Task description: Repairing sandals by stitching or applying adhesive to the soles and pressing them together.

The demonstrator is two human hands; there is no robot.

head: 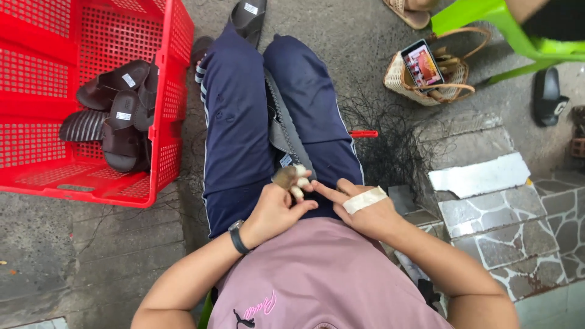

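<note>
Left hand (277, 210) curled, taped fingertips (298, 183) pinching near end of dark sandal (285, 131) lying along lap. Right hand (365, 210), bandaged, mostly closed, index finger out, touching same end. Sandal looks light, rubbery, bendable; sole edge likely firmest hold. Red crate (164, 122) of sandals beyond left hand.

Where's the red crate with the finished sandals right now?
In the head view the red crate sits on the ground at the person's left, beside the left leg, holding several dark sandals.

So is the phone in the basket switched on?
On. The phone leaning in the woven basket has a lit, colourful screen.
</note>
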